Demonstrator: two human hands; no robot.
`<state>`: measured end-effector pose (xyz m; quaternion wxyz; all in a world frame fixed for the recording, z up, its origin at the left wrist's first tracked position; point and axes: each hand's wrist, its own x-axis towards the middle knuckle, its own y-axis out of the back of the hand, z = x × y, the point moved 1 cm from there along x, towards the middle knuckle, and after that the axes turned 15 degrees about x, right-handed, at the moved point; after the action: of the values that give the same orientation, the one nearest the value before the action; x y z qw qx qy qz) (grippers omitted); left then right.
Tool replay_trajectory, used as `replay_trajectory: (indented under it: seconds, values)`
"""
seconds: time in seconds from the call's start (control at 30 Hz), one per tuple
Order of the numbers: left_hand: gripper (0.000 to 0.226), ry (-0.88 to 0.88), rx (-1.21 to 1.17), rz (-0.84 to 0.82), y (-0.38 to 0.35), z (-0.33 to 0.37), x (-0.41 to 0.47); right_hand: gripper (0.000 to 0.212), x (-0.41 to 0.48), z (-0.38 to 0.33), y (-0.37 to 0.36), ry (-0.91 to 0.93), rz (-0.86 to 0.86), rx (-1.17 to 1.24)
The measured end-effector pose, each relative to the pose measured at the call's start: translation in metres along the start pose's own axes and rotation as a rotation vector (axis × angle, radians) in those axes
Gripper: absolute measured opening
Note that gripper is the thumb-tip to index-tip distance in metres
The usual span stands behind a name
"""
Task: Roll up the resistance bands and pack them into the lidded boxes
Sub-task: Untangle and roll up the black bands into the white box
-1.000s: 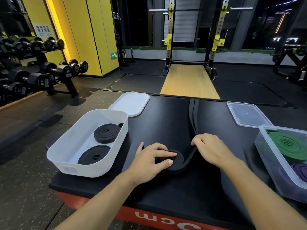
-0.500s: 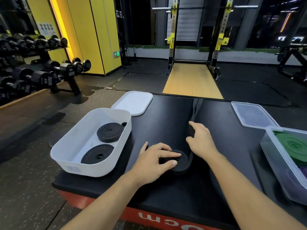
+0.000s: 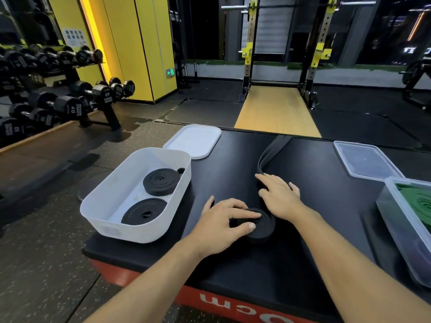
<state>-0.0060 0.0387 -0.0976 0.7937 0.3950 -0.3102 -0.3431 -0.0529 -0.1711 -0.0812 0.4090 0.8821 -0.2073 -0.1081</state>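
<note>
Far left, a dumbbell rack [image 3: 70, 101] stands on the gym floor, out of the work. Next comes the white box [image 3: 130, 229], open on the left end of the black platform [image 3: 233, 271], with two rolled black bands [image 3: 161, 181] lying flat inside it, one behind the other. Its white lid [image 3: 193, 141] lies just beyond it. At the middle, my left hand [image 3: 224, 220] is curled over the half-wound coil [image 3: 263, 229], fingertips on top and thumb at its near edge, holding it flat on the platform. Just right of that, my right hand [image 3: 279, 197] lies with fingers straight and spread, pressing on the loose tail [image 3: 270, 152] where it leaves the coil. The tail runs away from me towards the far edge. Further right a clear lid [image 3: 363, 159] lies flat, and at the right edge the clear box [image 3: 396, 220] holds a rolled green band [image 3: 417, 201]. I judge the step in hand to be winding a third black band, with much of its length not yet wound. The next move calls for turning the coil with the left hand while the right feeds the tail in flat and taut, so the coil doesn't cone or spring loose. Then it goes into the white box.
</note>
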Motion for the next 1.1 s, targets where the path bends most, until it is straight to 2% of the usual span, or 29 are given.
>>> replay_trajectory:
  seconds: [0.1, 0.3, 0.37, 0.43, 0.5, 0.63, 0.73, 0.93, 1.1]
  values:
    - [0.025, -0.002, -0.003, 0.007, 0.001, 0.000, 0.000, 0.049, -0.006, 0.000, 0.003, 0.028, 0.075, 0.123]
    - [0.025, -0.004, 0.005, 0.000, 0.000, -0.001, 0.001, 0.053, -0.033, 0.005, 0.007, 0.049, 0.232, 0.390]
    - [0.025, -0.002, 0.005, 0.002, 0.000, -0.002, 0.002, 0.041, -0.049, 0.005, 0.008, 0.039, 0.356, 0.392]
    - [0.025, 0.000, 0.008, 0.002, 0.000, -0.001, 0.002, 0.018, -0.068, 0.005, 0.007, 0.010, 0.434, 0.393]
    - [0.025, 0.001, 0.015, 0.005, 0.001, 0.000, 0.002, 0.004, -0.086, 0.003, 0.006, -0.046, 0.405, 0.410]
    - [0.025, -0.005, 0.023, -0.002, 0.002, 0.001, 0.001, 0.016, -0.096, -0.005, 0.006, -0.142, 0.320, 0.385]
    - [0.024, 0.004, 0.016, -0.007, 0.002, 0.001, 0.002, 0.010, -0.089, -0.010, 0.009, -0.206, 0.313, 0.443]
    - [0.023, 0.011, -0.013, -0.009, 0.003, 0.001, 0.002, 0.016, -0.083, -0.010, 0.013, -0.247, 0.333, 0.434]
    - [0.024, 0.009, -0.020, -0.017, 0.004, 0.001, 0.002, 0.013, -0.078, -0.013, 0.010, -0.208, 0.345, 0.447]
